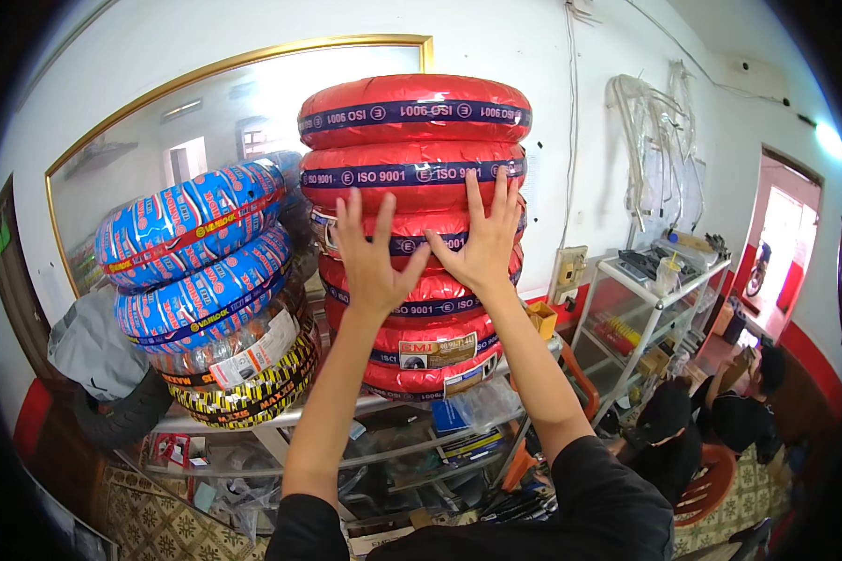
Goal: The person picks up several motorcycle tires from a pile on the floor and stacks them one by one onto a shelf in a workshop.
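A tall stack of red-wrapped tires (414, 112) with dark blue bands stands on a glass display counter. My left hand (375, 256) is spread, palm toward the middle of the stack, fingertips over the second and third tires from the top. Beside it, my right hand (482, 238) is spread the same way, its fingers reaching the second tire. Both hands look laid against the wrapping; whether they press on it I cannot tell. To the left leans a second stack, with blue-wrapped tires (189, 217) above a clear-wrapped one and yellow-black wrapped tires (245, 396).
A gold-framed mirror (252, 63) hangs behind the stacks. At the right stand a glass shelf unit (620, 280), an orange-red plastic chair (708, 484) and two people in black (666, 435). A grey cover (102, 343) lies over a tire at the left.
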The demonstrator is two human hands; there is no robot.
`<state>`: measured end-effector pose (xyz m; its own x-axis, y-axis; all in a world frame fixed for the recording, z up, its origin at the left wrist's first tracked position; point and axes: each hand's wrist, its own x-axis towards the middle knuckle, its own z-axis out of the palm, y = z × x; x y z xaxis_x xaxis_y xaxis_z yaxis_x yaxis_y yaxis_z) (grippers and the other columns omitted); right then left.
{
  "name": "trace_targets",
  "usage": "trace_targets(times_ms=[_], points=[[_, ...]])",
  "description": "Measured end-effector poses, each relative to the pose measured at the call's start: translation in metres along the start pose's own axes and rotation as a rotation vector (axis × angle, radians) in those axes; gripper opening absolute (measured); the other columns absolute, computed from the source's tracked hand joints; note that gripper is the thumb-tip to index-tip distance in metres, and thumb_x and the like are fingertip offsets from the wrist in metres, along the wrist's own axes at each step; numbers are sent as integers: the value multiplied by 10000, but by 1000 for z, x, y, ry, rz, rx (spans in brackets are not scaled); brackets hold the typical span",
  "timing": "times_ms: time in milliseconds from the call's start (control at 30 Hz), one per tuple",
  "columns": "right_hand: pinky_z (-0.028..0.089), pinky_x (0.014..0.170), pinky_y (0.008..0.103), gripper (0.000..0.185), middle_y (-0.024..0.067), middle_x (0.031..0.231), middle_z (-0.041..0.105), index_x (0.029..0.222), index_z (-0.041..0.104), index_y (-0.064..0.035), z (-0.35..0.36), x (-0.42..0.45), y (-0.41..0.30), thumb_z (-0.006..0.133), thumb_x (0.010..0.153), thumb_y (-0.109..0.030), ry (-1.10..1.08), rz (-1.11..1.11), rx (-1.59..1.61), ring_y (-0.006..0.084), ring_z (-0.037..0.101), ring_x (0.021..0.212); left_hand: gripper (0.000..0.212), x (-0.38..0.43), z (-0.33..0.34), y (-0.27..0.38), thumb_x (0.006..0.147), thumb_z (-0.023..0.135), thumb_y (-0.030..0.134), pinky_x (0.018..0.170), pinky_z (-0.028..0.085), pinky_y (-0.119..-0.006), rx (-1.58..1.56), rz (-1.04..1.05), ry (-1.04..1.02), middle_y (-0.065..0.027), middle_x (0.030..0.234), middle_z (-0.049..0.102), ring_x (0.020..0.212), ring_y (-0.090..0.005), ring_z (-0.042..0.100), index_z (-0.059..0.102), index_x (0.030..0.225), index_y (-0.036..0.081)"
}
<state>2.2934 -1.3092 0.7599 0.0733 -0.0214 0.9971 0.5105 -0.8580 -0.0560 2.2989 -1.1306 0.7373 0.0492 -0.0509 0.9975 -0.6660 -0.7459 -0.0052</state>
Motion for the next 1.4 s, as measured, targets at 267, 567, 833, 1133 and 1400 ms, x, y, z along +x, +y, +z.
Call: trace_targets(times_ms=[267, 567, 833, 1133, 1400], points=[[215, 1074, 658, 961, 283, 1565, 184, 1500, 387, -175, 0, 5, 5, 752, 684, -528, 24, -30, -30, 535, 156, 1422, 765, -5, 8, 5, 793, 689, 461, 1097, 110, -702, 39, -20, -28, -226, 1590, 184, 1454, -485, 126, 432, 1480, 247], [379, 1045, 479, 669, 255, 1366, 459, 1390, 464, -52, -84, -149, -29, 722, 800, -233, -199, 206, 128, 441, 451, 1251, 390, -114, -60, 15, 763, 695, 126, 932, 433, -461, -413, -13, -156, -193, 1157, 590, 1076, -367, 560, 606, 1130, 28], [511, 706, 264, 167, 50, 892, 676, 1042, 657, -6, -216, -416, -164, 679, 910, -106, -671, 1166, 431, 87, 617, 796, 128, -435, -147, 93, 903, 642, 124, 633, 468, -282, -972, -1027, -671, -40, 717, 623, 668, -108, 580, 641, 866, 2], [497, 684, 219, 175, -12, 866, 672, 1033, 658, 1, -405, -427, -235, 684, 919, -128, -255, 1612, 380, 47, 611, 774, 114, -435, -218, 196, 896, 613, 95, 649, 467, -259, -1386, -982, -1007, -43, 731, 635, 680, -102, 603, 640, 903, -15], [515, 708, 254, 110, 0, 804, 682, 927, 671, -38, -533, -438, -299, 700, 896, -140, -428, 1266, 391, 73, 620, 728, 161, -375, -256, 278, 778, 702, 72, 593, 428, -263, -1260, -649, -922, -39, 665, 572, 612, -108, 535, 562, 734, 5]])
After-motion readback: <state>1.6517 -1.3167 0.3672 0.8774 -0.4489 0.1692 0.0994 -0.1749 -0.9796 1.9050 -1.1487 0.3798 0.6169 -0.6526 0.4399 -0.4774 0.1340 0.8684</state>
